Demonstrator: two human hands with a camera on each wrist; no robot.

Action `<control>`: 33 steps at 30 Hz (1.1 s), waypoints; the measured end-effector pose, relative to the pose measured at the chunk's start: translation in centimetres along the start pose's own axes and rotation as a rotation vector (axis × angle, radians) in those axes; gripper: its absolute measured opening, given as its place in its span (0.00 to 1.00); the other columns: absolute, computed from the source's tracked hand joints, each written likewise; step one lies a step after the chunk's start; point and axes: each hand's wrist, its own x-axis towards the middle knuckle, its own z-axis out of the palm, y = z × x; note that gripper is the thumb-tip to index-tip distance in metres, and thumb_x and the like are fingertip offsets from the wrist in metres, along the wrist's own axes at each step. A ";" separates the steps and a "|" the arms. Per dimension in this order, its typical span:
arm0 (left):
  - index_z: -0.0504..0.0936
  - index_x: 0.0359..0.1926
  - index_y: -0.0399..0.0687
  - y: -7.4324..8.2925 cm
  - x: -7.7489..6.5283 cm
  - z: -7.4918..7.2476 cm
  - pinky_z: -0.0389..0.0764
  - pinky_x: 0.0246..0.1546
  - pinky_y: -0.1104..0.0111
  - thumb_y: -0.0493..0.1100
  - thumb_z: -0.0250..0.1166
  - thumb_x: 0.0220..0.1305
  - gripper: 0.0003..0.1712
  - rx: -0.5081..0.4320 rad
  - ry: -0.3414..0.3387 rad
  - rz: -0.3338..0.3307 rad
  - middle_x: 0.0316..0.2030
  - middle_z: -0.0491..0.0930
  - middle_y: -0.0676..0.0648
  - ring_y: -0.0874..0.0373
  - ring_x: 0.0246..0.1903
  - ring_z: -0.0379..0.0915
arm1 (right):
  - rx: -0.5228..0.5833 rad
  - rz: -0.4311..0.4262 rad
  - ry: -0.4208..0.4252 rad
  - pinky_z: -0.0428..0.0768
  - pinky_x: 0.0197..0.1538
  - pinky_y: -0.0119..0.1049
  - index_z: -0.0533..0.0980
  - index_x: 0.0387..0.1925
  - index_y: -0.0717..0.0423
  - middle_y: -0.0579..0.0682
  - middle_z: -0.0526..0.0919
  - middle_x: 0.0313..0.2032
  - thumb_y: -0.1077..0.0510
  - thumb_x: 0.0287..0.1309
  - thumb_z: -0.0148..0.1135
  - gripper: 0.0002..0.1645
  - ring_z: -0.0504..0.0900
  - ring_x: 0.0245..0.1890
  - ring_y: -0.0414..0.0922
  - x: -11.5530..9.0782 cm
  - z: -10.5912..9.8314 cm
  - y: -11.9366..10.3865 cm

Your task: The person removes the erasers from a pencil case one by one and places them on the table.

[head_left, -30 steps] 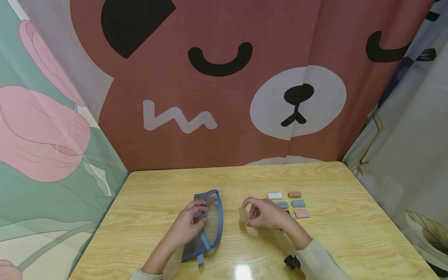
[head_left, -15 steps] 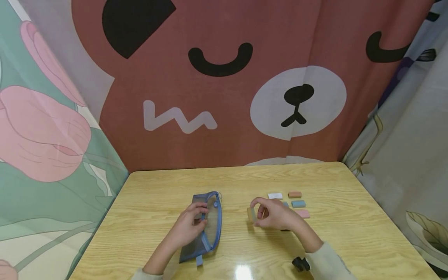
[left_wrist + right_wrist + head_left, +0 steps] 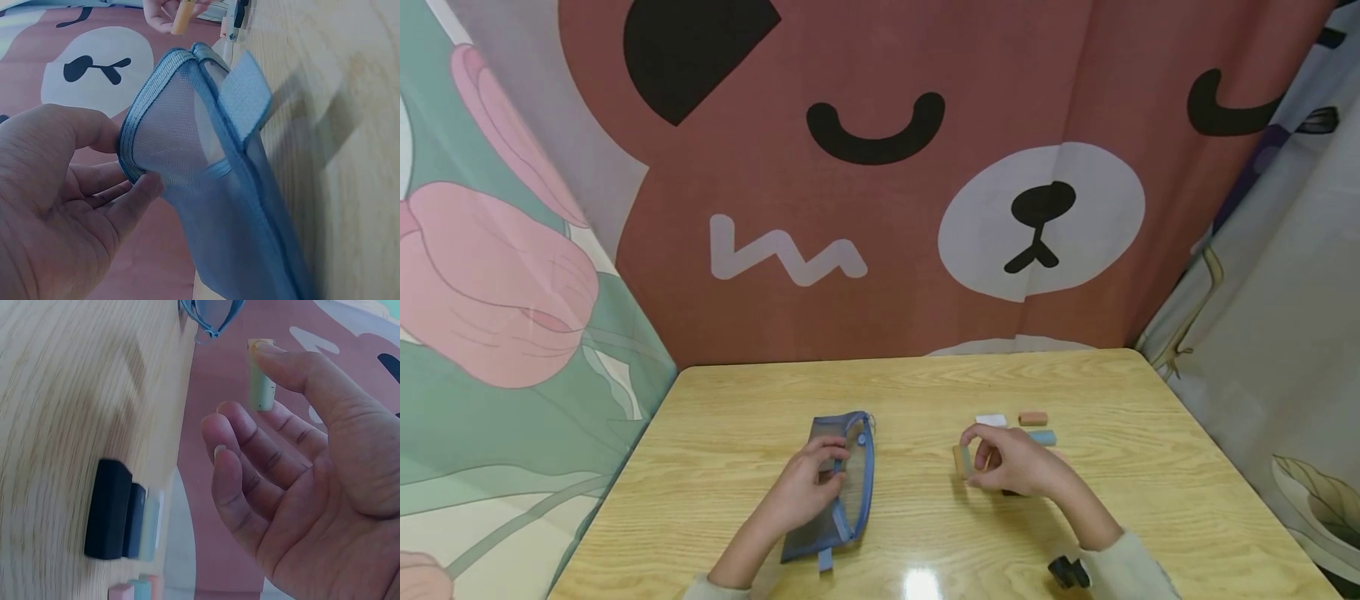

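A blue mesh zip pouch [image 3: 808,533] lies left of the table's middle, its zipped mouth spread apart toward the right. My left hand [image 3: 805,482] pinches the near edge of that mouth between thumb and fingers, as the left wrist view shows at the blue trim [image 3: 128,140]. In my right hand [image 3: 1021,462] is a small yellow and pale green eraser [image 3: 261,381], pinched at its ends above the table. Beneath and behind this hand lie more block erasers: a black one [image 3: 107,509], a white one [image 3: 990,420], an orange-brown one [image 3: 1033,418] and a blue one [image 3: 1042,437].
A pink block [image 3: 121,592] stands near the others in the right wrist view. A black clip-like object [image 3: 1067,572] sits at the right sleeve. The wooden table [image 3: 737,400] ends at a bear-print curtain [image 3: 880,317] behind.
My right hand has moved right with the eraser, away from the pouch and over the other blocks. The left hand keeps its pinch on the pouch, which has shifted very slightly left.
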 end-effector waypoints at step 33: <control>0.80 0.57 0.34 -0.8 0.3 1.8 0.82 0.52 0.67 0.36 0.67 0.65 0.21 0.026 -0.074 0.003 0.65 0.70 0.36 0.41 0.60 0.73 | -0.031 0.074 0.058 0.80 0.34 0.32 0.74 0.53 0.53 0.40 0.80 0.31 0.53 0.55 0.75 0.26 0.79 0.30 0.33 -5.4 -2.7 3.3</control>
